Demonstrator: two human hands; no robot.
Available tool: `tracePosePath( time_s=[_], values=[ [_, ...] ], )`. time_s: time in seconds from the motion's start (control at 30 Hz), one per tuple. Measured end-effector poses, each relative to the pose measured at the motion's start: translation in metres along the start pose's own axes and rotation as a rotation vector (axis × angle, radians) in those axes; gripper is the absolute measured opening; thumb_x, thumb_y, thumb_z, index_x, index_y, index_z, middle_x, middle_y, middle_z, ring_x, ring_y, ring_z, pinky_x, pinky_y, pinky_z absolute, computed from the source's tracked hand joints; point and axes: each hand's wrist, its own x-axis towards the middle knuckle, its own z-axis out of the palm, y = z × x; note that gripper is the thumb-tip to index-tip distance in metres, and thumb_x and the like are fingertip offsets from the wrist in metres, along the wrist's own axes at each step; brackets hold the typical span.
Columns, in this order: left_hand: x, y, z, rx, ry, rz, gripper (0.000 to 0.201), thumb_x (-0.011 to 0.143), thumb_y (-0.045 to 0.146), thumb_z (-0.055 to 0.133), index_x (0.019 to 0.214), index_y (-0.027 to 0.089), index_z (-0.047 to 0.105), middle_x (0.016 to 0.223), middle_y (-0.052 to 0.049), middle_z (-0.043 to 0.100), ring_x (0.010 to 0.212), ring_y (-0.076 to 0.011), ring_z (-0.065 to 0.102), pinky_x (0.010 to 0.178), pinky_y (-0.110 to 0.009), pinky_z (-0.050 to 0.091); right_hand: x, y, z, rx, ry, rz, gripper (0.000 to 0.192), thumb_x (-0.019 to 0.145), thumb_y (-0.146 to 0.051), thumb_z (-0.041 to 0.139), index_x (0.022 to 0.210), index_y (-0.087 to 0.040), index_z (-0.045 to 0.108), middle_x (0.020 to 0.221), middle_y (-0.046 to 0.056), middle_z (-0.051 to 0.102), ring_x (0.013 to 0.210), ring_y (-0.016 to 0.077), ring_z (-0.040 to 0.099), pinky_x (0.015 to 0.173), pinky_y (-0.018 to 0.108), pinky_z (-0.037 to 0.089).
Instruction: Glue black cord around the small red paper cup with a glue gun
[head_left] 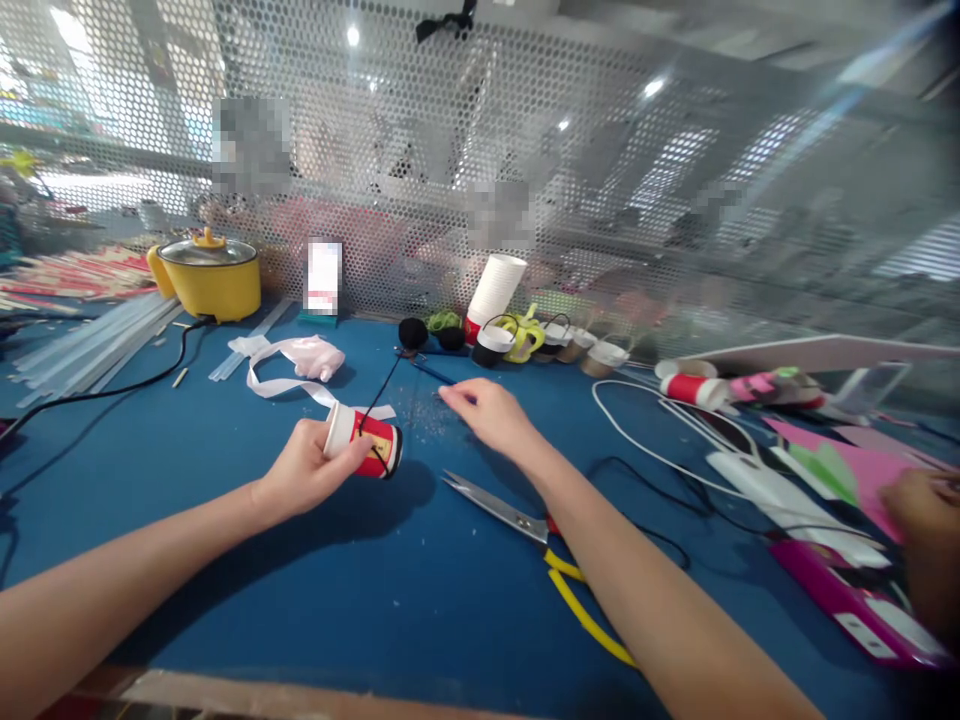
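A blue table (225, 560) is spread with craft things. A yellow pot (208, 276) is set at its far left, and a stack of white cups (495, 290) is leaned near the mesh screen. Yellow-handled scissors (540, 535) are laid under the right forearm. A red paper cup (365, 442) on its side is clasped in the left hand (304, 470), a black cord (386, 385) running from it. The right hand (487, 412) is laid flat, its grip loose, holding nothing.
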Motion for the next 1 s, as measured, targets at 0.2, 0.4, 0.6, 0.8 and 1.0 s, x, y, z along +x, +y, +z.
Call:
tracePosePath(
  time_s=[0.2,0.4,0.6,0.8,1.0],
  values=[
    [-0.002,0.001,0.002,0.095,-0.083,0.142,0.034,0.080,0.030,0.048,0.049,0.013,0.051,0.046,0.004,0.039,0.044,-0.0059,0.029,0.043,-0.020,0.024,-0.012,-0.072,0.019,0.696,-0.461,-0.015,0.044,0.079,-0.055,0.047,0.085,-0.015,0.065,0.083,0.007,0.067,0.078,0.0184,0.060,0.068,0.029,0.046],
    [0.000,0.001,0.004,-0.177,-0.082,-0.135,0.034,0.076,0.040,0.054,0.057,0.012,0.059,0.049,0.002,0.049,0.044,-0.0065,0.036,0.043,-0.019,0.028,-0.020,-0.083,0.011,0.924,-0.189,0.044,0.024,0.068,-0.038,0.065,0.068,-0.016,0.059,0.084,0.004,0.062,0.071,0.0125,0.055,0.068,0.027,0.045],
    [0.005,0.003,0.006,-0.506,0.011,-0.400,0.036,0.064,0.047,0.066,0.064,0.011,0.065,0.054,-0.001,0.062,0.047,-0.0081,0.047,0.047,-0.018,0.037,-0.022,-0.075,-0.011,0.872,0.012,0.057,0.023,0.070,-0.040,0.064,0.069,-0.017,0.058,0.065,-0.001,0.054,0.060,0.0102,0.045,0.057,0.024,0.038],
    [0.001,0.005,0.006,-0.482,0.003,-0.418,0.035,0.062,0.046,0.068,0.064,0.011,0.067,0.053,-0.001,0.063,0.047,-0.0078,0.049,0.049,-0.017,0.040,-0.016,-0.065,-0.005,0.804,0.046,0.035,0.027,0.071,-0.041,0.062,0.063,-0.018,0.050,0.059,-0.003,0.048,0.057,0.0099,0.042,0.054,0.025,0.035],
    [-0.003,0.009,0.008,-0.471,-0.056,-0.427,0.035,0.063,0.046,0.067,0.068,0.011,0.069,0.057,-0.002,0.065,0.048,-0.0092,0.051,0.049,-0.019,0.041,-0.014,-0.062,-0.003,0.703,0.020,0.030,0.029,0.073,-0.042,0.059,0.063,-0.018,0.049,0.058,-0.004,0.045,0.052,0.0081,0.036,0.050,0.023,0.031]
  ],
)
